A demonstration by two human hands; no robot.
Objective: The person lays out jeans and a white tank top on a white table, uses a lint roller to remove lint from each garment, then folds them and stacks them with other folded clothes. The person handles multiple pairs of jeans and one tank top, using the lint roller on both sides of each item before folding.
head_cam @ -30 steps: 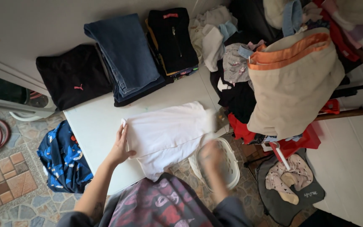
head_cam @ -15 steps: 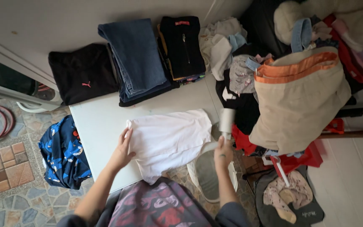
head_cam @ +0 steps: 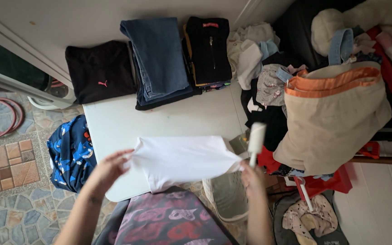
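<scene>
Two hands lift a white shirt

Both hands hold the white shirt [head_cam: 182,159] above the table's [head_cam: 114,127] near edge. Left hand [head_cam: 110,168] fingers pinch its nine o'clock corner. Right hand [head_cam: 252,178] fingers clamp its three o'clock corner and a lint roller [head_cam: 256,139]. Folded jeans [head_cam: 159,56] lie at twelve o'clock.

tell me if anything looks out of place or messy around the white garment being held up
Yes. The folded stacks on the white table are tidy, but a loose heap of clothes spills off its right end. A blue patterned cloth lies on the tiled floor. The right hand grips a lint roller along with the white garment.
</scene>
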